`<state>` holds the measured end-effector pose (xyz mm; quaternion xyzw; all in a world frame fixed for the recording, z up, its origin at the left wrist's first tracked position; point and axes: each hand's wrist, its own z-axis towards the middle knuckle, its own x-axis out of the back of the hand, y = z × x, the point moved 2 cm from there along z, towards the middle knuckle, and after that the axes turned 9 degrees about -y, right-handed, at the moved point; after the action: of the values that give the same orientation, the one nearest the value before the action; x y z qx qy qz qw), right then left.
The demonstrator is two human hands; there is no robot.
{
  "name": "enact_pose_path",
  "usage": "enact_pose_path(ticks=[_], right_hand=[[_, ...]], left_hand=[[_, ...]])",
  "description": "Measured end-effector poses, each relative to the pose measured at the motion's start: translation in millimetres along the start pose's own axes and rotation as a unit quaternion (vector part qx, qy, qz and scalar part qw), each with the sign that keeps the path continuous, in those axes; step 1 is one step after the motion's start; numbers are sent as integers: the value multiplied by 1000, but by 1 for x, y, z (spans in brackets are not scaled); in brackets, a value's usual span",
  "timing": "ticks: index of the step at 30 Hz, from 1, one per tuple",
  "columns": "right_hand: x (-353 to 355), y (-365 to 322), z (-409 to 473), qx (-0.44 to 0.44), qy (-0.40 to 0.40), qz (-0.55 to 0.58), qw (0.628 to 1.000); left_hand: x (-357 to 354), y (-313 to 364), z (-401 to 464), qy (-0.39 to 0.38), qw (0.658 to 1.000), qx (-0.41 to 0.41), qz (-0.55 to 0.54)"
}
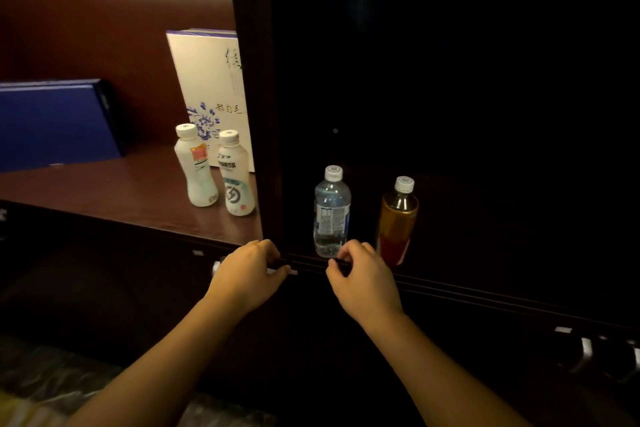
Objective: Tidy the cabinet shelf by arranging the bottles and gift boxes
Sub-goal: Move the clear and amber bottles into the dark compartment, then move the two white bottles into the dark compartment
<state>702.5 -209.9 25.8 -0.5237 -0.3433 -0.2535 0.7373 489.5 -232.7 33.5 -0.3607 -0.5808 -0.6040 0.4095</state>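
Note:
Two white drink bottles (198, 168) (236, 178) stand near the front of the open left part of the wooden shelf (104, 191). Behind them a white gift box (211, 87) with a blue flower print stands upright. A blue gift box (55, 121) stands at the far left. Behind the dark cabinet door (415, 80) stand a clear water bottle (331, 215) and a brown tea bottle (397, 218). My left hand (249, 276) curls its fingers at the door's lower left corner. My right hand (362, 277) is curled at the door's bottom rail, just below the water bottle; what it grips is unclear.
The door's dark upright frame (256, 97) splits the shelf and hides the white box's right edge. A grooved rail (485, 291) runs along the shelf front. Metal handles (588, 354) show on the lower cabinet at the right. Crinkled plastic (41, 374) lies at the bottom left.

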Motion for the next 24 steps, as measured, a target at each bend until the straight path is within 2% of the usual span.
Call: enact_pose_path(ticks=[5, 11, 18, 24], right_hand=[[-30, -52, 10, 99, -48, -64, 992], [-72, -109, 43, 110, -88, -78, 987], [-121, -166, 104, 26, -121, -86, 989], [-160, -185, 161, -90, -89, -78, 989]], left_hand=[[29, -41, -12, 13, 996, 14, 86], [59, -106, 4, 25, 989, 45, 136], [86, -184, 54, 9, 985, 56, 161], [103, -239, 118, -15, 986, 49, 158]])
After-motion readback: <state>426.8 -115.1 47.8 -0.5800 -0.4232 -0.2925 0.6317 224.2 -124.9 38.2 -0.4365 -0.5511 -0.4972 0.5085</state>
